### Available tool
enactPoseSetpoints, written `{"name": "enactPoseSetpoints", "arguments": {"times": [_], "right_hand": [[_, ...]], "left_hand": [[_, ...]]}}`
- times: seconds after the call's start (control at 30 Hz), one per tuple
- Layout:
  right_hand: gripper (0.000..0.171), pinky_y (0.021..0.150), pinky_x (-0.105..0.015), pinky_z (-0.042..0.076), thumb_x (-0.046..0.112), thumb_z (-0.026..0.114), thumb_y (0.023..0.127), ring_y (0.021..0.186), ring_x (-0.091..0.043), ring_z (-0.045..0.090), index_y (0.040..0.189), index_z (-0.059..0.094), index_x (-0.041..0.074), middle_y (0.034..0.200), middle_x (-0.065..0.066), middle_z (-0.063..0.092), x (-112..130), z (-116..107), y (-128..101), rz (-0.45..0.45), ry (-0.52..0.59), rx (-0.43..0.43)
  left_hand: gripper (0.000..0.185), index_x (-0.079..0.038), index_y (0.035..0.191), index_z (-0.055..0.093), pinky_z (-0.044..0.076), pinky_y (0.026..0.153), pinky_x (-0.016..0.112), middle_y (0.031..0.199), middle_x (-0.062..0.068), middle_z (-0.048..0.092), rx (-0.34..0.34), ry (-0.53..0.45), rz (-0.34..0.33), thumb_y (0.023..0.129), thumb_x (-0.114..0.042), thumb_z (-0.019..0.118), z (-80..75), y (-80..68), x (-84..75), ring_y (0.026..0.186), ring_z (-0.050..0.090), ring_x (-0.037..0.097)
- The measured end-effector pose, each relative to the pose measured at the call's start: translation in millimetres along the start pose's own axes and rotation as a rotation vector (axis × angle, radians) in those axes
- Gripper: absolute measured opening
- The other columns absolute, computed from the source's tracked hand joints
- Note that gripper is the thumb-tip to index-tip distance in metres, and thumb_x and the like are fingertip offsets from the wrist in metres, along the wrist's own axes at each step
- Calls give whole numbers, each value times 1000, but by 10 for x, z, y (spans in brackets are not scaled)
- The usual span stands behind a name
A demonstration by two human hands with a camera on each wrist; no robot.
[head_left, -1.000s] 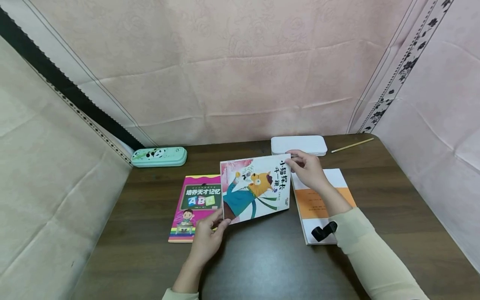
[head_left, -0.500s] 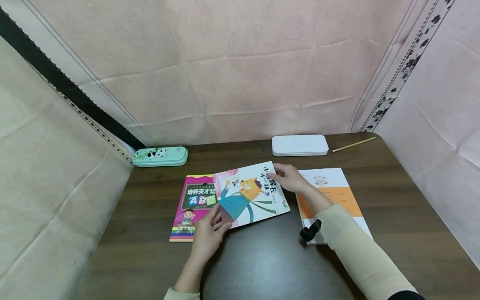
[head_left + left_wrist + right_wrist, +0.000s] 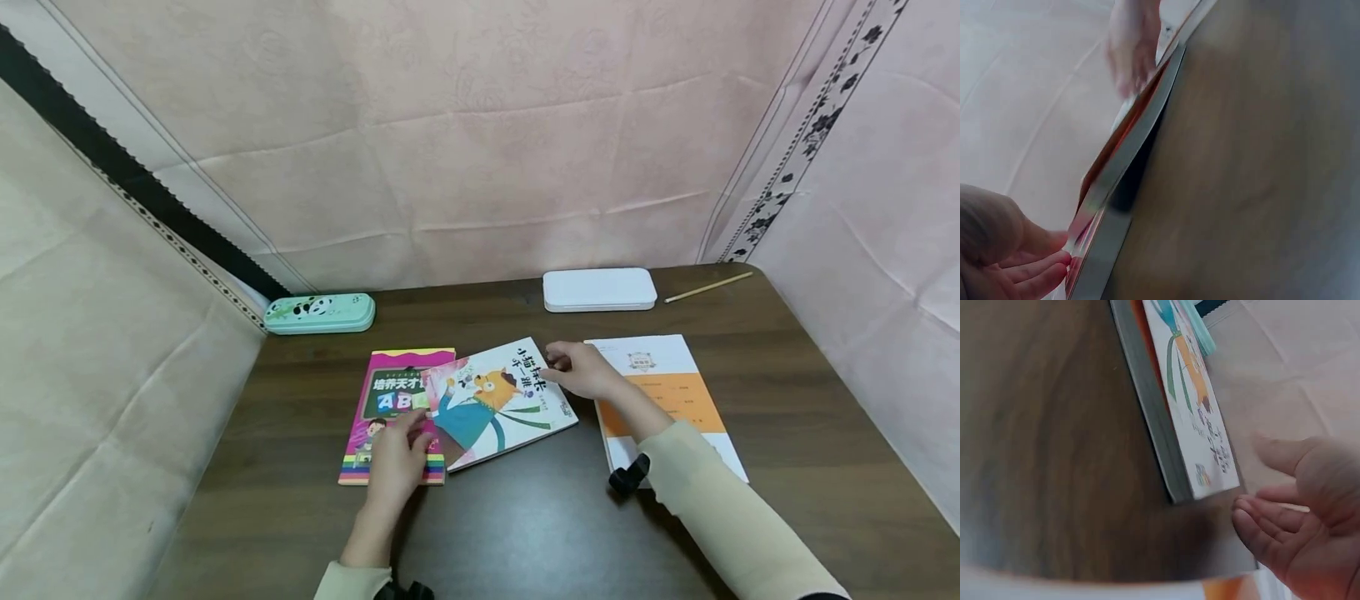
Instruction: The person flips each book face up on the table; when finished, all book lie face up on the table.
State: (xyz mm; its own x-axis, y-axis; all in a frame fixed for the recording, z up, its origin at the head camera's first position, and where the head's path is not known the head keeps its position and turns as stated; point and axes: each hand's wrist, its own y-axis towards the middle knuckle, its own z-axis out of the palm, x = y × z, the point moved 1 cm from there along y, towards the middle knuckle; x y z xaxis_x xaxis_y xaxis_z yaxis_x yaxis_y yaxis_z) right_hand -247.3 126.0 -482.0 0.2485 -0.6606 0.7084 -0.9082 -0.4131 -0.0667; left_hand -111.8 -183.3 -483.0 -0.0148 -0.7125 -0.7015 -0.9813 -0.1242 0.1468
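Glossy white picture book with an orange cat on its cover (image 3: 498, 404) is laid flat on the dark wood-grain worktop (image 3: 540, 517), its left part overlapping the pink ABC workbook (image 3: 390, 392). Left hand (image 3: 396, 460) is rested at the cat book's near-left corner, fingers relaxed, nothing gripped. Right hand (image 3: 581, 371) is touching its far-right corner, fingers loose. A flat orange-and-white booklet (image 3: 675, 392) lies just right of it.

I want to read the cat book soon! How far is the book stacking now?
The cat book already lies partly on the pink ABC book, crooked. The left hand rests at its near corner, and the right hand touches its far edge. Probably left: squaring the books. The orange-and-white booklet lies apart.
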Motion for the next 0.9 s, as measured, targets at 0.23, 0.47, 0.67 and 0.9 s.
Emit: {"name": "enactPoseSetpoints", "arguments": {"times": [0.23,0.47,0.67,0.9], "right_hand": [[49,86,-40,58,18,85,83,95,-23,67,122,67,-5,109,-15,71,9,-131,-295,40,-74,64],[47,81,-39,56,18,90,77,87,-22,62,114,70,-4,95,-8,69,51,-158,-456,71,-103,119],[51,77,-36,55,12,94,69,82,-19,60,112,70,-1,92,-6,66,71,-89,-457,101,-135,137],[44,73,-34,53,9,95,67,78,-18,58,103,72,1,86,-5,63,97,-44,-446,61,-190,133]], "left_hand": [[51,1,137,60,46,106,53,134,22,61,86,31,-38,89,-2,76,-117,320,218,125,57,38],[73,-10,153,44,36,113,55,157,18,41,297,52,-8,89,-9,78,-179,537,252,145,36,39],[74,-14,156,41,37,113,54,163,12,33,377,42,41,91,-11,76,-192,588,236,146,34,38],[76,-13,157,38,37,112,58,165,12,27,420,40,65,91,-13,77,-173,620,249,148,29,41]]}}
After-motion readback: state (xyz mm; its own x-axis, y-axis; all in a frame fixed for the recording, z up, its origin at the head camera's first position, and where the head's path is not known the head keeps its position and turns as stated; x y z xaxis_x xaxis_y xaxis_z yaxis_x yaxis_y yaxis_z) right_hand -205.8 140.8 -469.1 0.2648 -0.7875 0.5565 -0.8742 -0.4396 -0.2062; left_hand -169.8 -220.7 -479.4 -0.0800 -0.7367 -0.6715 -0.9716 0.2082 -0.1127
